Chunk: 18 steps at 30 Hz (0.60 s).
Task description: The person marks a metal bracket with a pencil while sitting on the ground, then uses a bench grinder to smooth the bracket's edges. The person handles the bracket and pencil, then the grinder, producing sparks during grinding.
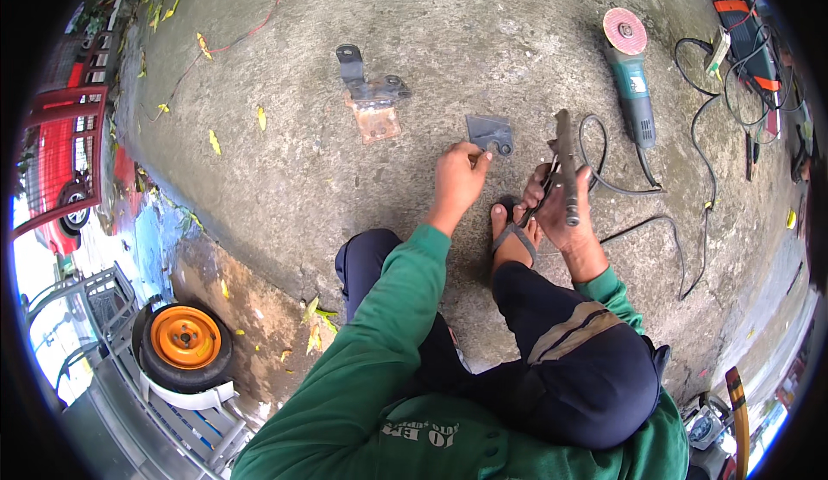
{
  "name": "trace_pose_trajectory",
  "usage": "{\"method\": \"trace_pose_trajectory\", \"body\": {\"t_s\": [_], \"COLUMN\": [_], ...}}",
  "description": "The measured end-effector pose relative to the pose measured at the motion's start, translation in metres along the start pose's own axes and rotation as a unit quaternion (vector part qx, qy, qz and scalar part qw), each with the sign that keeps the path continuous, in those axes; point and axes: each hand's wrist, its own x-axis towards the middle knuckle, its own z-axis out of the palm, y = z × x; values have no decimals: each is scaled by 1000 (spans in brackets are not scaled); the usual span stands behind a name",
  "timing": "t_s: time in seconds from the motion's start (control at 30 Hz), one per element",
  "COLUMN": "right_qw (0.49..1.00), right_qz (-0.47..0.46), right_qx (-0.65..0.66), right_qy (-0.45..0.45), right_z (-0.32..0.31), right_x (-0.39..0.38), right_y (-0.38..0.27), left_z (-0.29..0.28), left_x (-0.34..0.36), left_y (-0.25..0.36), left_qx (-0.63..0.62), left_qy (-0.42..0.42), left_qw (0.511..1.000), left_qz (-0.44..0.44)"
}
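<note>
One rusty bracket (371, 100) lies apart on the concrete. The left hand (457, 178) pinches the corner of one small grey metal plate (489, 132) lying flat: thin, stiff, probably sharp-edged, best held by its rim. The right hand (565, 208) grips one metal bar (567, 165). One grinder (631, 70) rests beyond.

Soft daylight | faint shadows | rim bent (perhaps blurred), black corners
</note>
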Motion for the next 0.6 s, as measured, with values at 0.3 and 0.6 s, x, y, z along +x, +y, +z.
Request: {"method": "trace_pose_trajectory", "body": {"t_s": [0.3, 0.6], "right_qw": [988, 975], "right_qz": [-88, 180], "right_qx": [-50, 74], "right_qy": [-120, -109], "right_z": [46, 8], "right_x": [-24, -22], "right_y": [-65, 18], "left_z": [18, 0], "left_x": [28, 37], "left_y": [4, -26], "left_qx": [150, -326], "left_qy": [6, -75], "left_qw": [979, 908], "left_qz": [-136, -252]}}
